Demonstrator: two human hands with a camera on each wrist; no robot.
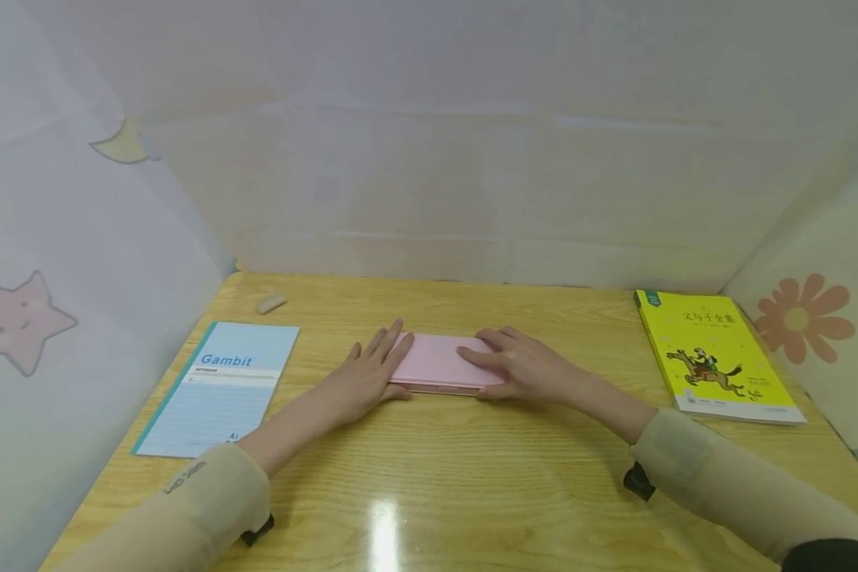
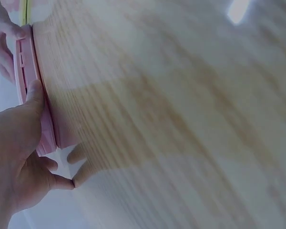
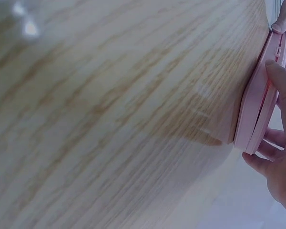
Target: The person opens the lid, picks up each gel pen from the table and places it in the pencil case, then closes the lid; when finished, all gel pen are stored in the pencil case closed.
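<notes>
A flat pink case (image 1: 439, 359) lies on the wooden table between both hands, and a small catch shows on its front edge in the wrist views. A narrow dark gap runs along the side of the case (image 3: 251, 112). My left hand (image 1: 365, 377) holds the left end, thumb against the front side and fingers around the end and top edge. At the other end, my right hand (image 1: 532, 367) grips the case with its thumb on the front side and fingers over the top. The underside is hidden.
On the left lies a pale blue Gambit notebook (image 1: 222, 397), with a small beige eraser-like piece (image 1: 271, 303) behind it. A yellow book (image 1: 715, 357) with a horse rider on its cover is at the right. Printed cloth walls (image 1: 429, 175) border the table (image 1: 457, 492).
</notes>
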